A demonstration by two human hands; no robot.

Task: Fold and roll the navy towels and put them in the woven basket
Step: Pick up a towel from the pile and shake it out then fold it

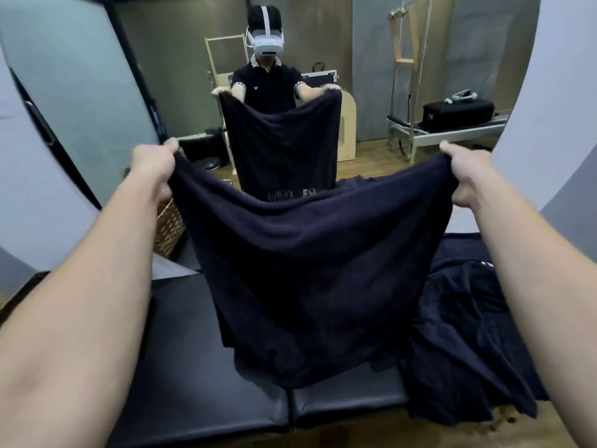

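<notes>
A navy towel [307, 273] hangs spread out in the air in front of me. My left hand [154, 169] grips its upper left corner and my right hand [465, 176] grips its upper right corner, arms stretched forward. The towel's lower edge sags down onto the black padded bench [200, 367]. More navy towels [465, 334] lie crumpled on the bench at the right. The woven basket [169, 227] stands at the left behind the towel, mostly hidden by my left forearm and the cloth.
A large mirror [323, 59] faces me and shows a person in a headset holding the same towel. Reflected behind are wooden frames, a black case on a metal-framed bench [458, 116] and a wood floor.
</notes>
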